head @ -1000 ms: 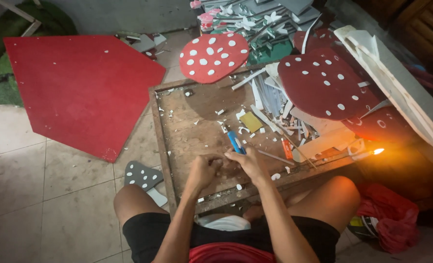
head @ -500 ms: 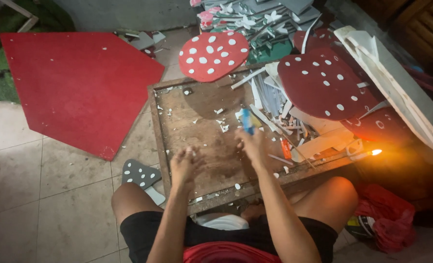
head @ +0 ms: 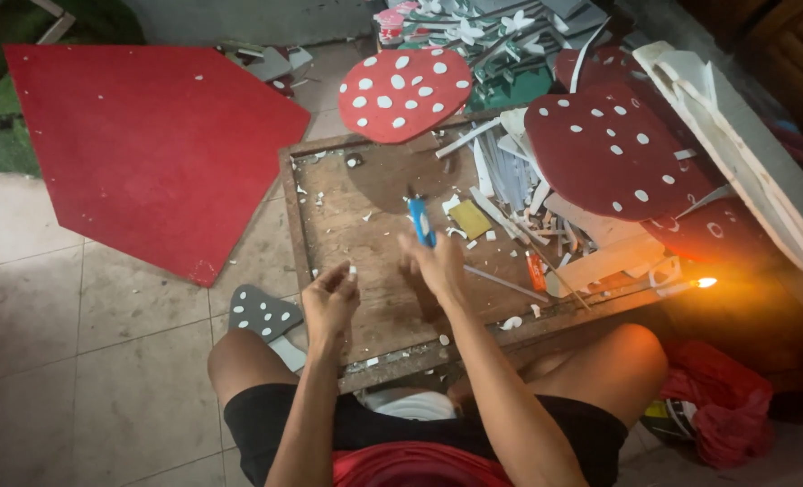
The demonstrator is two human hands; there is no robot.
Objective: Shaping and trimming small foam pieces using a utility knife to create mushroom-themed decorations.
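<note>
Both hands have lifted off the wooden board (head: pixel 374 298): right hand (head: pixel 433 263) grips one blue cutter (head: pixel 419 221), left hand (head: pixel 331 298) pinches one white scrap (head: pixel 353 269), blurred.

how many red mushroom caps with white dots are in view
3: a bright red cap at the board's far edge, a dark red cap to its right, and another dark red cap partly hidden below it. More may be buried in the scraps.

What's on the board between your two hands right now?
In the head view, only bare worn wooden board with small white scraps lies between the left hand, pinching a tiny white piece, and the right hand holding the blue-handled cutter.
</note>
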